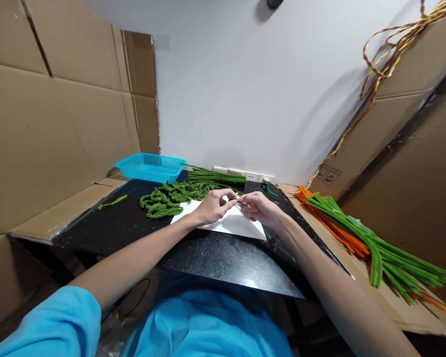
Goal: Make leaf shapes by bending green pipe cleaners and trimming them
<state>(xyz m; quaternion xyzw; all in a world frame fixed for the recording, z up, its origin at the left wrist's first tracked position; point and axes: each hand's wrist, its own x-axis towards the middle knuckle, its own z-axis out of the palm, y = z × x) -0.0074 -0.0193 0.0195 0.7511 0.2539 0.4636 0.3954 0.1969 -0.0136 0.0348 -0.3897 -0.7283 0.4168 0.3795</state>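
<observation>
Above a white sheet of paper (pixel 241 228), my left hand (pixel 212 207) and my right hand (pixel 260 207) meet fingertip to fingertip. Both are pinched on a thin dark green pipe cleaner (pixel 238 200), of which only a short bit shows between the fingers. Left of my hands lie several looped and bent green pipe cleaners (pixel 159 208) in a loose pile. Behind them rests a bundle of straight dark green pipe cleaners (pixel 217 177).
A blue plastic basket (pixel 148 173) stands at the back left of the black tabletop (pixel 223 253). Bright green (pixel 386 253) and orange pipe cleaners (pixel 342 235) lie on cardboard at right. A power strip (pixel 250 176) and yellow twisted cable (pixel 342 139) run along the wall. A green strip (pixel 112 202) lies left.
</observation>
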